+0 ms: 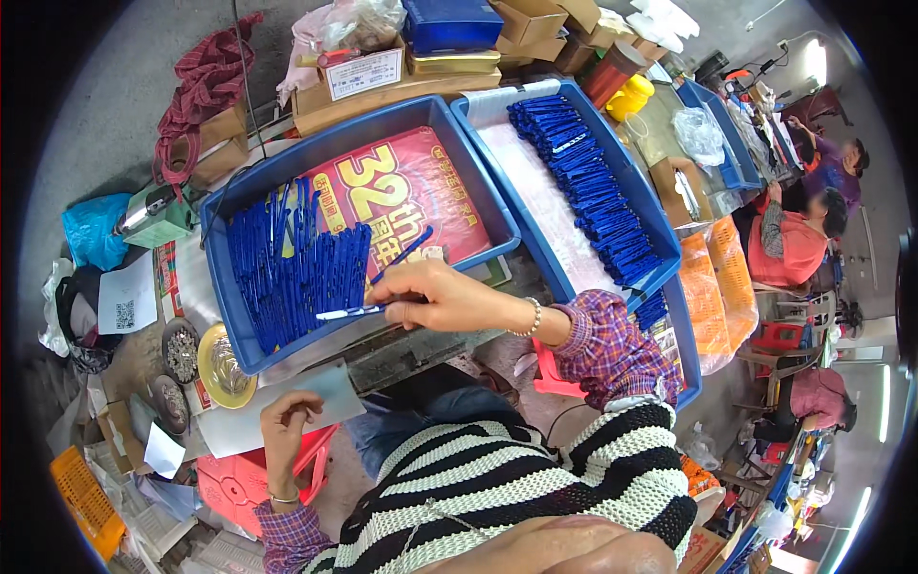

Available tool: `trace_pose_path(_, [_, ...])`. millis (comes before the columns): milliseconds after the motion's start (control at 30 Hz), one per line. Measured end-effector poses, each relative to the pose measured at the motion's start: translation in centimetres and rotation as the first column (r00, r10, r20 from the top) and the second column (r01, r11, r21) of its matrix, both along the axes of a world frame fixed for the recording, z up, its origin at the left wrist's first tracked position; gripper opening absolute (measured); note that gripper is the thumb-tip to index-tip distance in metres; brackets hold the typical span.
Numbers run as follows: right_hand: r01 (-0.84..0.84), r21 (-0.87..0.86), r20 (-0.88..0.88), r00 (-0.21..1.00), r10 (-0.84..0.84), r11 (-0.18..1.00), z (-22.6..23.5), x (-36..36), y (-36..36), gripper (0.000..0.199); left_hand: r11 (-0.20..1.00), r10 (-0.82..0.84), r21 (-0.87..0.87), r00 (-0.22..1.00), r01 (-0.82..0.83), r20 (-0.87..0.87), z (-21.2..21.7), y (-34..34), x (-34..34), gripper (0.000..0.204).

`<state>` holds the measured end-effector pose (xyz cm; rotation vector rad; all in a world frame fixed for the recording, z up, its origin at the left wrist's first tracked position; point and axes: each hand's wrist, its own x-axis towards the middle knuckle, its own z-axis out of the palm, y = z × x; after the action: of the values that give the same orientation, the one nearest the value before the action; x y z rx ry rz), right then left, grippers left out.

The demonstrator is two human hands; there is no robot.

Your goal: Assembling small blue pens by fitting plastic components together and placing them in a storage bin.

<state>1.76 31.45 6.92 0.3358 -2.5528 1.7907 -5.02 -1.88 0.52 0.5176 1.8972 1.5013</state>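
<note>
My right hand is over the near edge of a blue tray, its fingers closed on a slim white-and-blue pen-like stick. Many similar dark blue sticks lie side by side in that tray, on a red printed sheet. My left hand is lower left, above the edge of a pale sheet. Its fingers are curled in, and whatever they may hold is too small to make out. Closest to it stands a yellow bowl of small shiny pieces.
A second blue tray with a long row of blue sticks stands to the right. Two dark dishes of small parts sit left of the bowl. Cardboard boxes line the back. A red stool is below. People sit at far right.
</note>
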Motion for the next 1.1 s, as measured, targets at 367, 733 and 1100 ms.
trace_pose_path(367, [0.004, -0.303, 0.280, 0.956, 0.084, 0.953, -2.0, 4.9, -3.8, 0.023, 0.991, -0.125, -0.045, 0.992, 0.125, 0.013, 0.0, -0.4, 0.1, 0.032])
trace_pose_path(733, [0.012, -0.469, 0.394, 0.897, 0.197, 0.883, -4.4, 6.2, -6.2, 0.020, 0.998, 0.051, 0.018, 0.995, -0.053, 0.084, 2.4, -0.3, 0.5, 0.009])
trace_pose_path(1100, [0.044, -0.396, 0.570, 0.795, 0.208, 0.917, -4.3, 7.1, -7.0, 0.022, 0.952, 0.271, 0.153, 0.962, -0.263, -0.034, 1.9, -4.8, -2.6, 0.008])
